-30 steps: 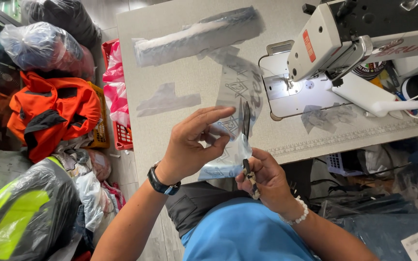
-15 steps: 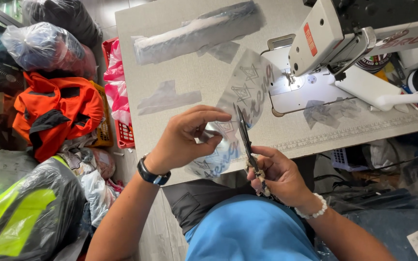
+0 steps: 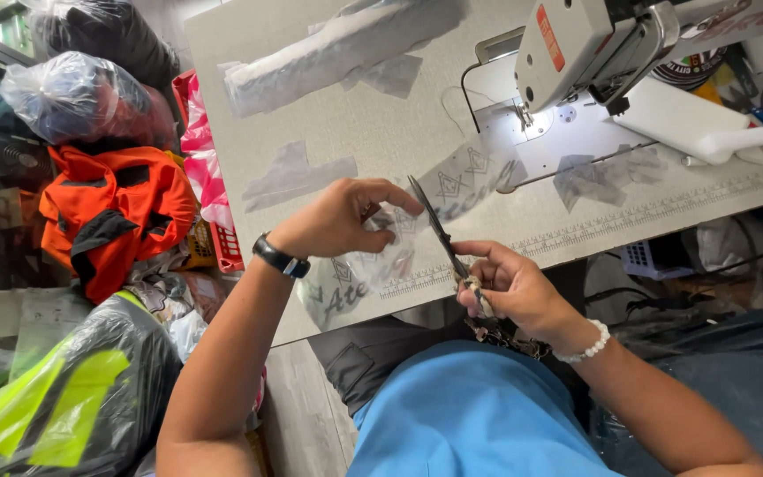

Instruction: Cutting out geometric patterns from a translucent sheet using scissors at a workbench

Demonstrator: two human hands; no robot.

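Observation:
My left hand (image 3: 339, 217) pinches a clear plastic film sheet (image 3: 452, 190) printed with grey emblems and lettering, held just above the near edge of the sewing table (image 3: 373, 132). My right hand (image 3: 509, 287) grips a pair of scissors (image 3: 439, 231) by the handles. The blades point up and left into the film, right beside my left fingertips. I wear a black watch on the left wrist and a white bead bracelet on the right.
A white sewing machine (image 3: 611, 44) with its lamp lit stands at the table's right. A rolled strip of film (image 3: 337, 44) and loose film cut-offs (image 3: 298, 177) lie on the tabletop. Bagged garments (image 3: 81, 97), an orange jacket (image 3: 117, 208) and a high-visibility vest (image 3: 55, 397) pile up on the left.
The film has been spread wider across the table edge, and the scissors have pushed further up into it. Both hands have shifted slightly right.

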